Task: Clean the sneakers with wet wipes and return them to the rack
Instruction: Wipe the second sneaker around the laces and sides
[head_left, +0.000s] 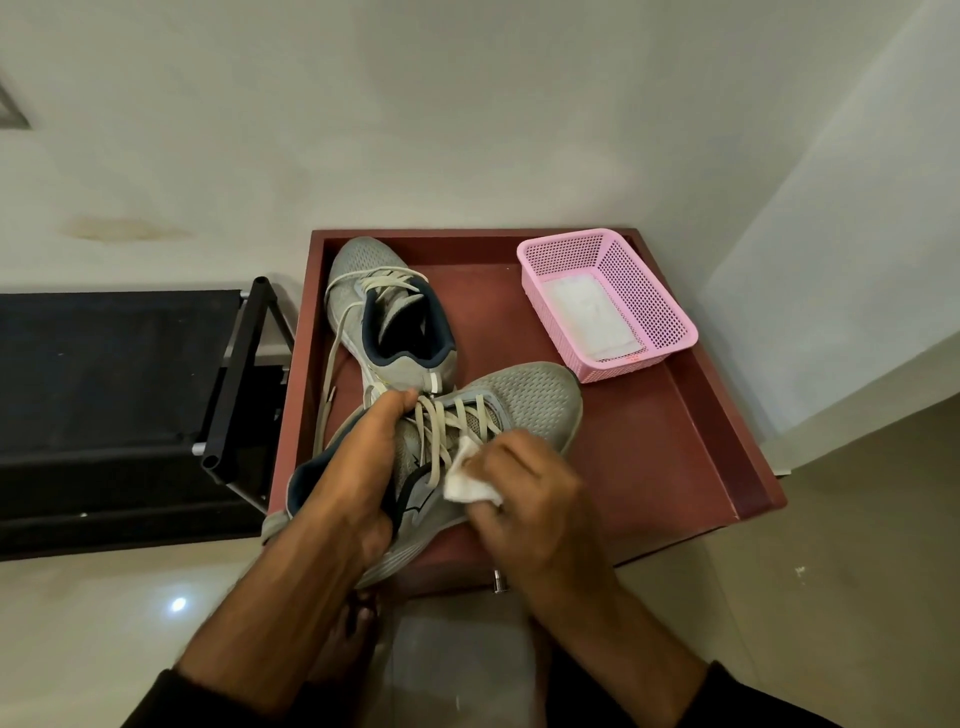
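Observation:
Two grey mesh sneakers with pale laces lie on a dark red wooden table (665, 467). The near sneaker (530, 400) points to the upper right; my left hand (358, 467) grips it at the collar, thumb up by the laces. My right hand (524, 488) holds a crumpled white wet wipe (470, 480) against the side of this sneaker, beside the laces. The far sneaker (363, 280) lies at the table's back left, toe away from me, untouched. A black shoe rack (119, 374) stands to the left of the table.
A pink plastic mesh basket (649, 296) with a white pack of wipes (587, 317) inside sits at the table's back right. Walls close in behind and to the right. Pale tiled floor surrounds the table; my bare foot shows below it.

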